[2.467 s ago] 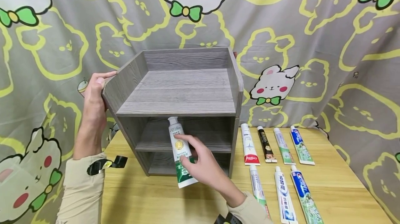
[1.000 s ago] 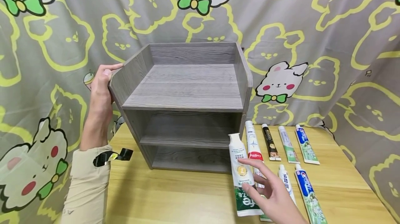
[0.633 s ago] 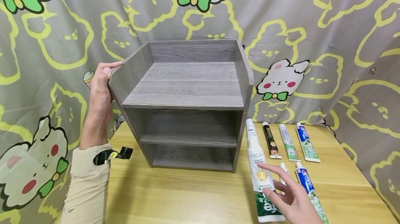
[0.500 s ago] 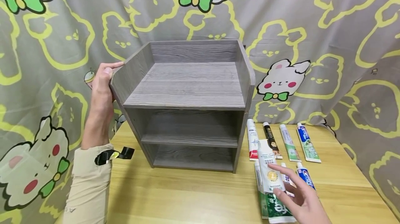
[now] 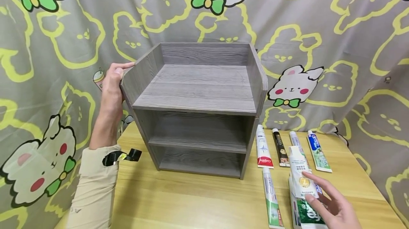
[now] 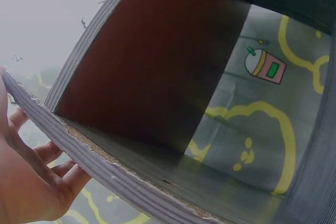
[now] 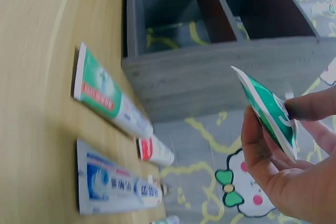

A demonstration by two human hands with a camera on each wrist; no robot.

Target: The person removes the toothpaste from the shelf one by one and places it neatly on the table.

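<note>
My left hand (image 5: 112, 83) grips the upper left side panel of a grey wood-grain shelf unit (image 5: 195, 106); in the left wrist view its fingers (image 6: 47, 153) show beside the panel's rough edge. Between thumb and fingers, my right hand (image 5: 333, 206) pinches a white and green toothpaste tube (image 5: 298, 167) with its cap end pointing away. The tube overlaps other toothpaste tubes lying on the right of the table. From the right wrist view, the flat green end of the tube (image 7: 268, 111) shows in the hand (image 7: 294, 177).
On the wooden table (image 5: 188, 200), right of the shelf, lie a Colgate tube (image 5: 263, 147), a black tube (image 5: 280, 147), a blue and green tube (image 5: 319, 152) and a white and green tube (image 5: 271, 198). A blue-white tube (image 7: 118, 184) lies near the right hand. A patterned curtain (image 5: 287, 19) hangs behind.
My right hand has carried the white and green toothpaste tube from in front of the shelf rightward over the other tubes. The left hand keeps its grip; the head view has shifted slightly.
</note>
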